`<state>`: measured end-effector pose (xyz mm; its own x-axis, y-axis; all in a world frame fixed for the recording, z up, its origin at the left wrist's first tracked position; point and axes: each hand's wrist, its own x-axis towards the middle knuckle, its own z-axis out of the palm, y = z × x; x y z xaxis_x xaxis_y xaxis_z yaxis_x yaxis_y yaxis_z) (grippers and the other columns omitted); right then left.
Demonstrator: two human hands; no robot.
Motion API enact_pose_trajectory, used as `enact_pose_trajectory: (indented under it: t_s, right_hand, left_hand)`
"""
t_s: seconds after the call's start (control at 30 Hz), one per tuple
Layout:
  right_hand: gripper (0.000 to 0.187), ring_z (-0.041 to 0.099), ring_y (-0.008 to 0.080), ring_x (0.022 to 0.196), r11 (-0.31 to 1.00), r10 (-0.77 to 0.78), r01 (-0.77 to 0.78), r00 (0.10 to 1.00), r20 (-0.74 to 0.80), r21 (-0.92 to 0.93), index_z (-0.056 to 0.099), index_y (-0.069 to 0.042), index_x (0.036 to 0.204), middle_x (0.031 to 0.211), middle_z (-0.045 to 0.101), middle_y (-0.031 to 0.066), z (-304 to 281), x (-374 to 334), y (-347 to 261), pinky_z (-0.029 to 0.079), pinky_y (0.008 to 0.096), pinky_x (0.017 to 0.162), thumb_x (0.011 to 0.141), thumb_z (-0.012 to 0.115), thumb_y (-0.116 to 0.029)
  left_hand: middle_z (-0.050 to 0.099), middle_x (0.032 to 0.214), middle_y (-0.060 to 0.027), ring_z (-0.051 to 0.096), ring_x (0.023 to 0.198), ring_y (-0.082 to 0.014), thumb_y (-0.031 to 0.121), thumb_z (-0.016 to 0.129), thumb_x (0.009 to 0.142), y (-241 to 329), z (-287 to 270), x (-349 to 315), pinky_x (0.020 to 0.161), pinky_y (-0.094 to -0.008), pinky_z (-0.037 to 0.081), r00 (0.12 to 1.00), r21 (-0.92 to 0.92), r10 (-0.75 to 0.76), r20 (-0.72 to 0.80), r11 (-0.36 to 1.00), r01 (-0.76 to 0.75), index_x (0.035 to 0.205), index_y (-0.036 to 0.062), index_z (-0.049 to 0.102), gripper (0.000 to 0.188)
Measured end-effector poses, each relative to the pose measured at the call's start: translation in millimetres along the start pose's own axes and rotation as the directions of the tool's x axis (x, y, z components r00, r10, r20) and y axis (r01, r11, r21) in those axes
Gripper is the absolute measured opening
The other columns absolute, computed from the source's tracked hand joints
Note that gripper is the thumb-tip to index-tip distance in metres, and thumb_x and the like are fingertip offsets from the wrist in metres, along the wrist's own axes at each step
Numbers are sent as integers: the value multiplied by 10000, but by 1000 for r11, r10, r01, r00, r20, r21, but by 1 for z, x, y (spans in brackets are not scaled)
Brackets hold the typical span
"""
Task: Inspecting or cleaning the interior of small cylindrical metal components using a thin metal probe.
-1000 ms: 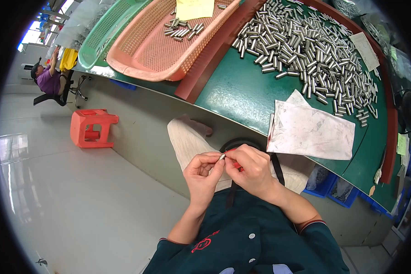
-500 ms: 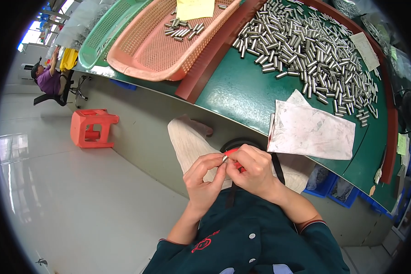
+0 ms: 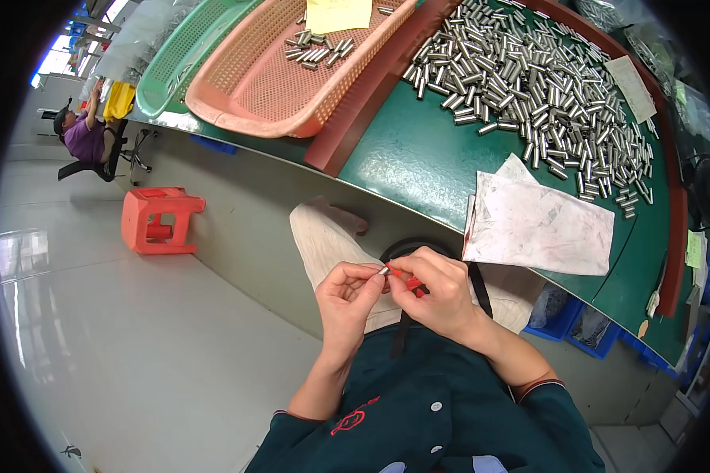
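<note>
My right hand (image 3: 438, 292) grips a small red-handled tool (image 3: 406, 279) with a silver tip, held over my lap below the table edge. My left hand (image 3: 353, 299) is pinched right at the tool's tip, fingertips touching it; anything tiny between those fingers is too small to make out. Both hands sit close together in front of my dark green jacket. On the green table top (image 3: 418, 158) above lies a big heap of small shiny metal cylinders (image 3: 528, 87).
A stained white paper sheet (image 3: 540, 225) lies on the table near its front edge. A pink mesh basket (image 3: 276, 87) holds a few cylinders and a yellow note; a green basket (image 3: 189, 59) sits beside it. An orange stool (image 3: 158, 221) stands on the floor. A person sits far left.
The hands have stayed together at my lap. The right hand has shifted its hold slightly, so that more of the red tool shows now.
</note>
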<state>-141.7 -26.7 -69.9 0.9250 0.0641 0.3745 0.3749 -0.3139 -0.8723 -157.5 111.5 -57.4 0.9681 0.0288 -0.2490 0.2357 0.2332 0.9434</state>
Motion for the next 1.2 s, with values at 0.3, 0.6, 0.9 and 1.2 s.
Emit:
enact_pose_trajectory:
  t_s: [0.3, 0.6, 0.9, 1.2]
  right_hand:
    - [138, 553, 217, 524, 999, -26, 26, 999, 30, 20, 571, -4, 748, 639, 538, 78, 0, 0, 3, 440, 300, 452, 630, 632, 35]
    - [117, 547, 216, 515, 997, 14, -19, 998, 66, 71, 560, -11, 720, 621, 534, 81, -2, 0, 3, 422, 299, 440, 632, 624, 32]
    - [112, 541, 236, 517, 998, 1, -8, 994, 111, 63, 555, -1, 738, 631, 530, 93, -6, -2, 3, 422, 317, 445, 647, 611, 33]
    - [97, 544, 249, 521, 998, 35, -42, 991, 132, 54, 556, 1, 738, 631, 534, 96, -9, -1, 0, 421, 321, 444, 661, 611, 22]
  left_hand:
    - [594, 871, -130, 587, 761, -143, -86, 529, 783, -2, -1, 1, 723, -251, 487, 1000, -16, -1, 16, 1000, 1, 827, -44, 520, 62]
    - [595, 868, -129, 578, 759, -130, -96, 529, 767, -1, -1, 0, 725, -240, 477, 999, 20, 26, 40, 999, -27, 828, -44, 508, 83]
    - [617, 815, -96, 575, 718, -105, -102, 576, 699, 1, 0, 0, 660, -222, 479, 981, 290, 182, 66, 937, -193, 770, -33, 544, 104]
    - [612, 769, -95, 585, 651, -204, -88, 614, 606, 7, 4, 4, 576, -258, 465, 822, 640, 497, 278, 543, -544, 720, -5, 552, 154]
